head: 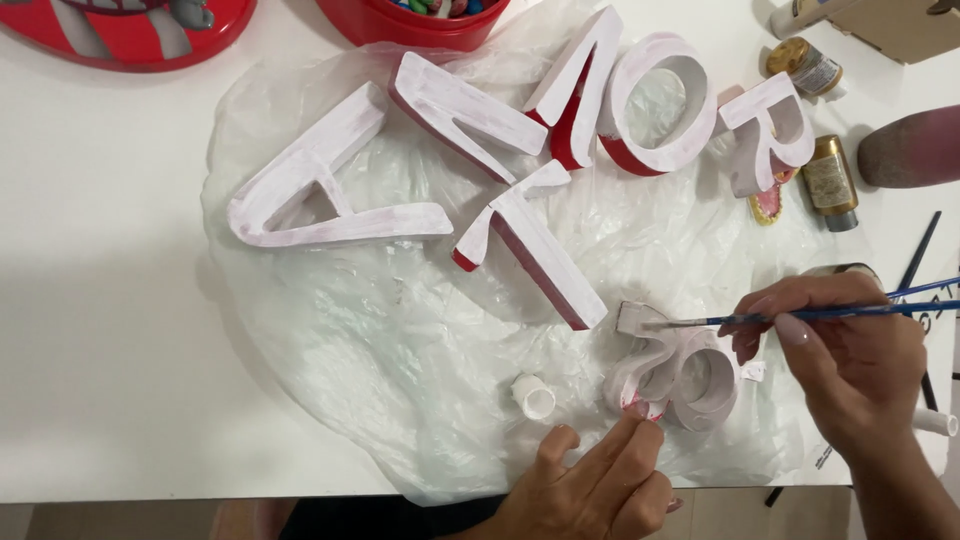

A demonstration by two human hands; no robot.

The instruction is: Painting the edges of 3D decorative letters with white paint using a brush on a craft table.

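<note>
Right hand (850,360) pinches thin blue-handled paintbrush (800,315), bristles on small white-painted red block letter (680,365), lower right of frame on crinkled clear plastic sheet (380,340); left hand (590,485) steadies it, fingertips (640,425) touching its lower edge, holding nothing. Small white cap (533,396) just left of it; larger white-coated letters (480,140) across upper centre.

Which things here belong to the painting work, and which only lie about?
In use:
right hand holding blue-handled flat brush
left hand steadying small white-painted ampersand shape
crumpled clear plastic sheet

Lying about:
large white-and-red block letters
small white cap
two gold-lidded paint bottles
red tin
</note>
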